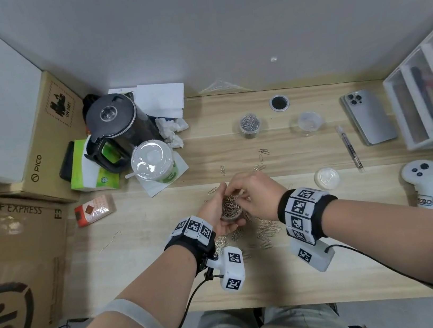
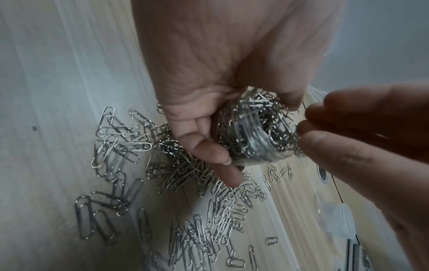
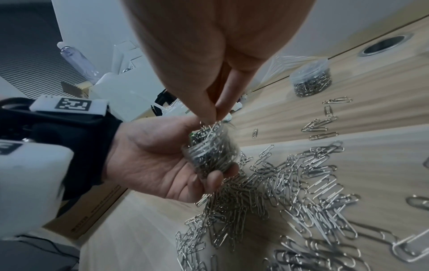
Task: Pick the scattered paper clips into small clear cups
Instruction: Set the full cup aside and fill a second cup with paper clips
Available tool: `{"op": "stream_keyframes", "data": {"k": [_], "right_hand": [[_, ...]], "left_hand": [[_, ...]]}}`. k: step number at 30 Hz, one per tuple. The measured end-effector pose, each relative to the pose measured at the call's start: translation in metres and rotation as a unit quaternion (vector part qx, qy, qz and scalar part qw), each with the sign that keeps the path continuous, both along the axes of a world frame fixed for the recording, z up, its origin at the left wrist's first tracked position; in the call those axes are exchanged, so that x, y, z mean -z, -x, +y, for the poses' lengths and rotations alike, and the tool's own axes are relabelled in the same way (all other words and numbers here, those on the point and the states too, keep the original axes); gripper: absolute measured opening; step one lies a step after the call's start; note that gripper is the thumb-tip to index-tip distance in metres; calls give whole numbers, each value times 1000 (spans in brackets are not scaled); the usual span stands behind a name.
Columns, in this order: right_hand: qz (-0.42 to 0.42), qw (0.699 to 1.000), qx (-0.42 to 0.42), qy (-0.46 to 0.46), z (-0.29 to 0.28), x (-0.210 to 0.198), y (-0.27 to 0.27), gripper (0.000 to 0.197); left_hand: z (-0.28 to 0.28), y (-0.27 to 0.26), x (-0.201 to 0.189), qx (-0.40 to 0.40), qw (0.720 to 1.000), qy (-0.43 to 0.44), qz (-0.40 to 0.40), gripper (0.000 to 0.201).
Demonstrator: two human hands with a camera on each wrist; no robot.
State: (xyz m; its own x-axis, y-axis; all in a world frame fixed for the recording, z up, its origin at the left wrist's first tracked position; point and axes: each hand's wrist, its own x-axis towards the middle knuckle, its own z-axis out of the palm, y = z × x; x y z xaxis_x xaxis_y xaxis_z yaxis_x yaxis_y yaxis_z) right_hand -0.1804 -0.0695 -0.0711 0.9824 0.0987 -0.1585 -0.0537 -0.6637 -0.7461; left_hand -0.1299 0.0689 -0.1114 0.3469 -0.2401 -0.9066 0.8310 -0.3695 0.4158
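Holding the clear cup [image 3: 210,154] upright in my curled left hand [image 3: 157,161], I pinch clips at its brim with my right hand [image 1: 255,194], fingertips [image 3: 212,114] together directly above the mouth. The cup looks nearly full. Scattered paper clips [image 3: 290,198] lie just below on the desk [image 1: 281,279], with open room rightward.

Head view evenly lit, soft and diffuse, no hard shadows; source not visible. Strong wide-angle bowing toward the edges: wooden table [image 1: 305,151] lines curve, and the cardboard boxes [image 1: 15,261] at 9 o'clock stretch. Left wrist view dimmer, bluish cast, grainy; right hand [image 2: 371,146] at 3 o'clock soft and out of focus. Right wrist view: paper clips [image 3: 290,201] sharp mid-frame with small glints, smeared near 5 o'clock; palm at 12 o'clock blurred.
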Motion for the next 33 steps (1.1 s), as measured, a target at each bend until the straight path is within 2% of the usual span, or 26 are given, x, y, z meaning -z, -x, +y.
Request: {"op": "stream_keyframes", "data": {"k": [5, 9, 12, 15, 17, 21, 24, 29, 31, 33], "right_hand": [[16, 1000, 8, -2, 10, 4, 3, 28], [19, 1000, 4, -15, 10, 4, 5, 29], [-19, 999, 23, -29, 6, 0, 7, 28], [-51, 997, 61, 14, 0, -2, 9, 18], [-42, 997, 40, 44, -2, -1, 9, 10], [-21, 996, -19, 83, -2, 9, 12, 12], [-24, 994, -25, 99, -4, 11, 14, 13], [-47, 997, 52, 45, -19, 5, 26, 9], [-29, 990, 114, 75, -34, 7, 31, 13], [25, 977, 175, 123, -56, 13, 38, 22]], "left_hand": [[-4, 4, -2, 13, 1000, 13, -22, 64], [-3, 8, -1, 13, 999, 25, -25, 78], [-2, 7, 3, 12, 999, 24, -38, 71], [-2, 6, 3, 7, 998, 30, -52, 62], [-3, 5, 2, 9, 998, 29, -56, 67], [-8, 4, -1, 16, 999, 22, -25, 88], [-10, 4, -2, 27, 999, 25, -27, 88], [-22, 10, -2, 54, 997, 25, -46, 75], [-30, 12, 0, 56, 997, 23, -46, 75], [-39, 13, 0, 57, 997, 22, -38, 77]]}}
